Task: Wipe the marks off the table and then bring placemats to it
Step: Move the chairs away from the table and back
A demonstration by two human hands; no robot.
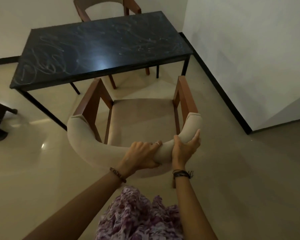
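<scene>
The dark counter point(100, 49), scribbled with pale chalky marks point(47, 61), stands beyond both hands, well apart from them. Between it and the hands is a chair point(140, 118). The left hand point(142, 155) and right hand point(184, 149) are both curled tight around its padded beige backrest point(87, 141), side by side.

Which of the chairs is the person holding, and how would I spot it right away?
Start at the dark table covered with pale scribbled marks. The held chair stands on its near side, pulled back from the edge, with wooden arms and a curved beige padded backrest. The left hand and right hand both grip that backrest, while the other chair sits untouched at the far side.
</scene>
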